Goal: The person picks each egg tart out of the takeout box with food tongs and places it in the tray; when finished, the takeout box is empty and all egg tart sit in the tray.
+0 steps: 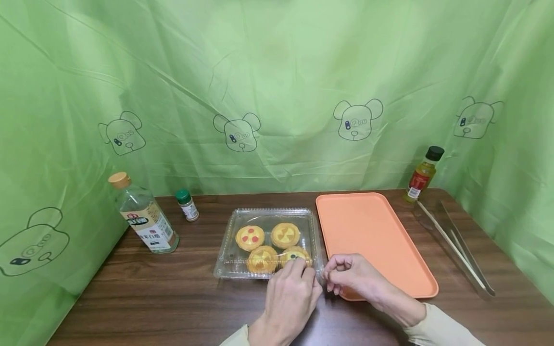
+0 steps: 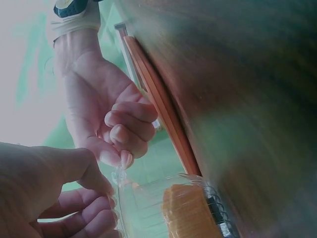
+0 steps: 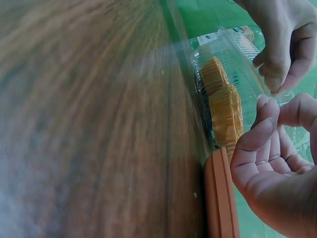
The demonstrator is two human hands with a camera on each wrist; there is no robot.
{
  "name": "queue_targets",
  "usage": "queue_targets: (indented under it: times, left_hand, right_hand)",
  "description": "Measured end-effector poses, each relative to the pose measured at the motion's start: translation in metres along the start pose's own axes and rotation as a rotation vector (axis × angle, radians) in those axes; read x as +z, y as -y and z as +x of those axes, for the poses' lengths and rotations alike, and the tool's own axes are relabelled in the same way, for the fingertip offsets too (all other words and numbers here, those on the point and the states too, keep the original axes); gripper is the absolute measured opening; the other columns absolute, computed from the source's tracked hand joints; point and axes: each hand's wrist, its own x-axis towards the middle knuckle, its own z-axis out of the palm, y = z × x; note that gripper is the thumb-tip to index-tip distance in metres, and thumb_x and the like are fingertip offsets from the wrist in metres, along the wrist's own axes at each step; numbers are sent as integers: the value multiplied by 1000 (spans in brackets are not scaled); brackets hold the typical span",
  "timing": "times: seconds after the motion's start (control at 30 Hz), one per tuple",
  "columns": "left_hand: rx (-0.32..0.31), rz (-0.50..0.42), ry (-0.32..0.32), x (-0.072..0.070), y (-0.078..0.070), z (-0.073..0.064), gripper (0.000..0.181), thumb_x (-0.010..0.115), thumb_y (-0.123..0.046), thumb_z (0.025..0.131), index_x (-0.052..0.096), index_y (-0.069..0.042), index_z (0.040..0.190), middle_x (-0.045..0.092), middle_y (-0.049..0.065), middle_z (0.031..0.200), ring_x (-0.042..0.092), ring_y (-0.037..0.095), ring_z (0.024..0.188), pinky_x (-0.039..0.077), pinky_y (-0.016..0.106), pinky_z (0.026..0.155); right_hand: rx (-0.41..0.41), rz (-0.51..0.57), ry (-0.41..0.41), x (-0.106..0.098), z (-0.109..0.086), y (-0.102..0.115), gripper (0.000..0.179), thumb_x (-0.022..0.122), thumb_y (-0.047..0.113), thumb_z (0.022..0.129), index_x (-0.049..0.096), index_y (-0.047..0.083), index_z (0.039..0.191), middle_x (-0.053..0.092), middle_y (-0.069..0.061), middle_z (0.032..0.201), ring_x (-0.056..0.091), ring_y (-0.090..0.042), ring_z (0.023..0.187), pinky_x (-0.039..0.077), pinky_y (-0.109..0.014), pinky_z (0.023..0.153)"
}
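A clear plastic clamshell container stands on the table with several egg tarts inside, one bearing red dots. At its near right corner my left hand bends over the front edge and pinches the plastic rim. My right hand meets it from the right, thumb and forefinger pinching the rim at the corner, the other fingers curled. In the right wrist view the fingertips of my left hand and right hand almost touch. My left hand hides part of the nearest tart.
Close on the right lies an orange tray, its near left part under my right hand. Farther right are metal tongs and an oil bottle. A large glass bottle and a small green-capped jar stand left. Green cloth surrounds the table.
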Motion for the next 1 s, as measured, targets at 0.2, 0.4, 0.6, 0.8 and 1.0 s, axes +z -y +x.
queue_targets:
  times: [0.2, 0.4, 0.6, 0.8, 1.0]
  left_hand:
    - [17, 6, -38, -1, 2, 4, 5, 76, -10, 76, 71, -8, 77, 56, -1, 78, 54, 14, 64, 45, 20, 49]
    - [12, -10, -8, -2, 2, 5, 2, 74, -9, 78, 74, -8, 79, 57, -1, 80, 55, 14, 68, 48, 21, 53]
    - [50, -19, -41, -2, 4, 8, 3, 71, -8, 79, 74, -8, 80, 56, -1, 80, 53, 12, 68, 46, 18, 54]
    - [96, -16, -51, -4, 5, 10, 9, 68, -8, 83, 76, -7, 87, 61, -1, 86, 58, 12, 73, 51, 19, 59]
    - [106, 24, 15, -8, 8, 9, 14, 81, -6, 78, 74, -8, 90, 62, 1, 92, 61, 15, 84, 55, 23, 66]
  right_hand:
    - [-1, 3, 7, -1, 0, 0, 11, 65, 2, 91, 69, -7, 96, 71, -11, 78, 65, -14, 66, 51, -20, 58]
    - [45, 74, 45, -4, 2, 3, 11, 59, 1, 92, 66, -6, 98, 72, -13, 84, 68, -17, 72, 57, -25, 65]
    - [42, 159, 54, -2, 3, 7, 29, 55, 4, 95, 55, -10, 120, 72, -17, 94, 71, -24, 84, 61, -30, 74]
    - [6, 158, -16, 4, 4, 7, 50, 65, 7, 99, 45, -15, 140, 75, -17, 97, 72, -21, 82, 62, -32, 75]
    - [-35, 140, -39, 7, 3, 6, 53, 70, 2, 97, 47, -14, 141, 73, -17, 93, 71, -19, 77, 61, -30, 72]
